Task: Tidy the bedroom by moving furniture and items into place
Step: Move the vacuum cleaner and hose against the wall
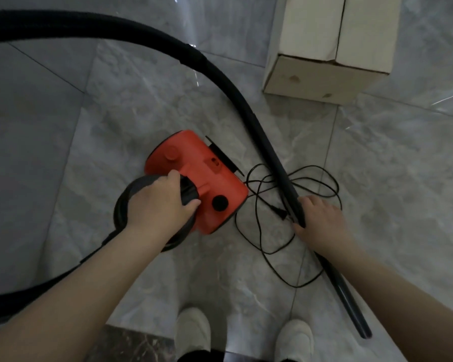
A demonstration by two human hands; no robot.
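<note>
Glossy marble tiles [377, 158] under boxy orange vacuum [202, 176], ribbed black hose [141, 32].

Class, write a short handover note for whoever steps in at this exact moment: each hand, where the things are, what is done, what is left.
Left hand grips the black handle on the red vacuum cleaner, which sits on the tiled floor.
Right hand holds the black wand.
Power cord lies loose and tangled on the floor, plug unplugged.
Cardboard box stands beyond.
Done: vacuum gripped.
Left: gather the cord, put everything away.
</note>
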